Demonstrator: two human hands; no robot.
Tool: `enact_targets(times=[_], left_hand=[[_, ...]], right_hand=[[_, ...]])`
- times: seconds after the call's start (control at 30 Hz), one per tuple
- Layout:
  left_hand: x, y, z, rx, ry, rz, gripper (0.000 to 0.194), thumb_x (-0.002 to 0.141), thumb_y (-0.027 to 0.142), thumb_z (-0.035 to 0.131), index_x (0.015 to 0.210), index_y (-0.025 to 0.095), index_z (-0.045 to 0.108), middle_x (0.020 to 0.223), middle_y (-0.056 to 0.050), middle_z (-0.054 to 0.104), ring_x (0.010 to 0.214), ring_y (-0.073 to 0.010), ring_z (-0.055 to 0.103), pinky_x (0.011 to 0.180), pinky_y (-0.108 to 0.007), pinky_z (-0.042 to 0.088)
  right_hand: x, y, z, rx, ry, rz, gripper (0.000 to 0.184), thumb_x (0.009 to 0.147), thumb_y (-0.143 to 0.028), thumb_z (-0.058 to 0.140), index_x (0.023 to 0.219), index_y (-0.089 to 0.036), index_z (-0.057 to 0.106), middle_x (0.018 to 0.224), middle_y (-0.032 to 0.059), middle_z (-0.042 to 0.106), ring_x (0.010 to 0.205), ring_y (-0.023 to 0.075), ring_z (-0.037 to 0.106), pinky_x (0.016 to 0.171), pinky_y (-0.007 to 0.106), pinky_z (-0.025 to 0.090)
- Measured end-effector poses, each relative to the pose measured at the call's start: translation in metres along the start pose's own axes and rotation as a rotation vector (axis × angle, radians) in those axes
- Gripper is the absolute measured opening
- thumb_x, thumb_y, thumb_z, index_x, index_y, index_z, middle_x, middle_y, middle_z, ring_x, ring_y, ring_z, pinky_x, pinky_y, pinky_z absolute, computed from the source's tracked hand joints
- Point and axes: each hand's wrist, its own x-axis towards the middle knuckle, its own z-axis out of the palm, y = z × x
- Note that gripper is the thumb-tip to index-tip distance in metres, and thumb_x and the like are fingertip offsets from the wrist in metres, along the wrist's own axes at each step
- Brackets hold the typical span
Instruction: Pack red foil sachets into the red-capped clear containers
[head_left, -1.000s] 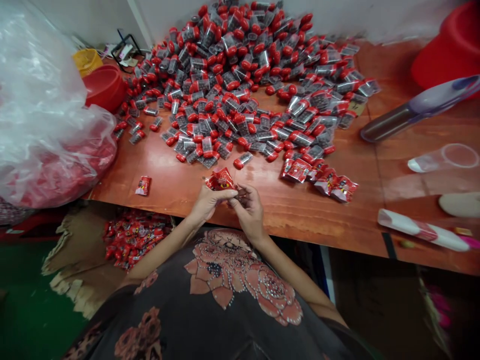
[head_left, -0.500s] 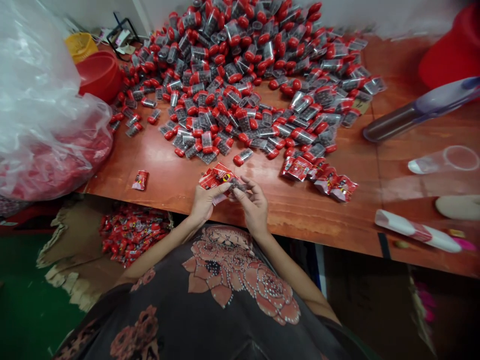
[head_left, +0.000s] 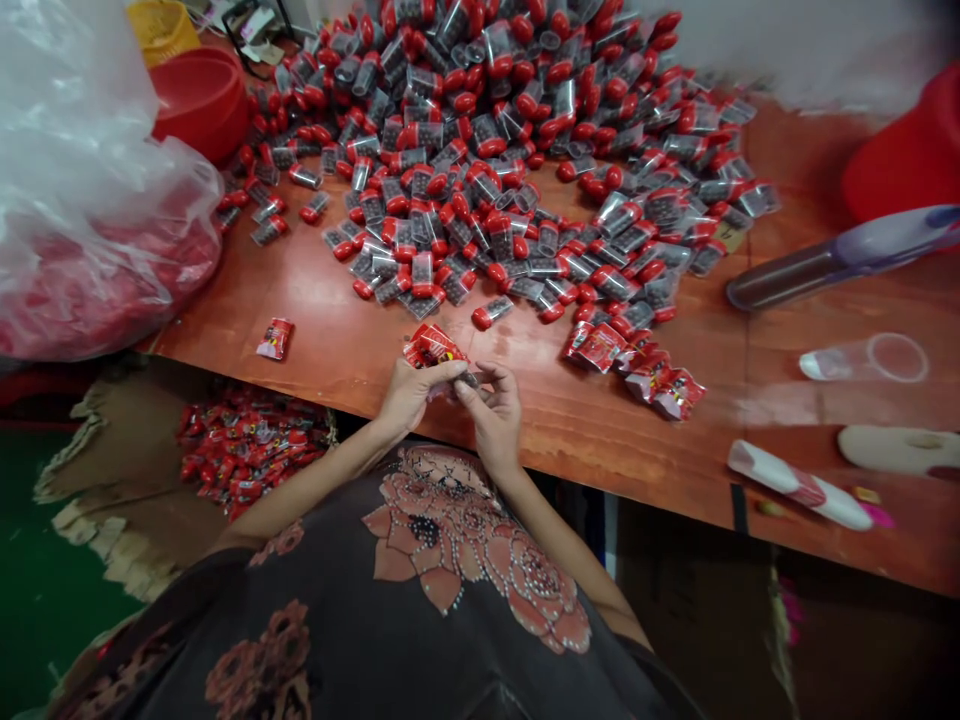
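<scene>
Close to the table's front edge, my left hand [head_left: 405, 398] is closed round a red printed packet [head_left: 433, 345], its thumb laid across the front. Opposite it, my right hand [head_left: 496, 415] pinches a small dark-filled clear container [head_left: 470, 379] at the packet's side. How far the container sits inside the packet is hidden by my fingers. Beyond my hands spreads a large heap of clear containers with red caps [head_left: 450, 200]. One lone container [head_left: 493, 312] lies just in front of the heap. Several plump red packets [head_left: 600, 347] lie to the right.
A single red packet [head_left: 275, 338] lies at left, near a big clear plastic bag [head_left: 97, 240]. Below the edge, a cardboard box [head_left: 127, 450] holds many red packets [head_left: 247, 440]. At right are a tall clear tube [head_left: 810, 265], a plastic cup [head_left: 896, 358] and a white tube [head_left: 795, 485].
My hands have drawn closer together, and less of the small container shows between them. The whole view has shifted slightly with the head.
</scene>
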Motion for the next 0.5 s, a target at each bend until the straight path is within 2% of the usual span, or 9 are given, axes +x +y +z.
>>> enact_targets(times=[0.13,0.27,0.4,0.5], left_hand=[[0.004,0.000,-0.003,-0.044,-0.023,-0.039,0.029,0.058,0.011,0.084,0.082,0.018,0.071,0.067,0.000,0.067,0.059,-0.0123,0.061,0.059,-0.026,0.052],[0.009,-0.001,-0.006,-0.119,-0.020,-0.050,0.034,0.058,0.007,0.081,0.089,0.018,0.071,0.069,-0.001,0.068,0.058,-0.0128,0.062,0.058,-0.027,0.050],[0.010,-0.003,-0.006,-0.100,-0.063,-0.091,0.036,0.058,0.009,0.082,0.091,0.018,0.072,0.072,-0.003,0.069,0.057,-0.0136,0.063,0.057,-0.027,0.049],[0.010,-0.007,-0.006,-0.068,-0.086,-0.121,0.033,0.055,0.011,0.083,0.086,0.017,0.073,0.072,-0.004,0.070,0.059,-0.0145,0.064,0.057,-0.027,0.049]], right_hand=[[0.000,0.002,-0.009,-0.048,-0.062,-0.003,0.028,0.079,-0.033,0.072,0.105,-0.030,0.063,0.099,-0.0003,0.064,0.080,0.0156,0.068,0.078,0.038,0.062],[0.001,0.003,-0.016,-0.152,-0.070,-0.033,0.028,0.079,-0.035,0.073,0.106,-0.029,0.066,0.104,0.0014,0.061,0.087,0.0170,0.066,0.083,0.040,0.062],[-0.001,0.003,-0.012,-0.167,-0.058,-0.012,0.029,0.079,-0.036,0.073,0.105,-0.027,0.062,0.100,0.0006,0.060,0.082,0.0153,0.066,0.079,0.039,0.063],[-0.001,0.004,-0.006,-0.130,-0.035,-0.016,0.037,0.078,-0.034,0.073,0.110,-0.029,0.055,0.101,0.0001,0.060,0.082,0.0145,0.066,0.076,0.037,0.062]])
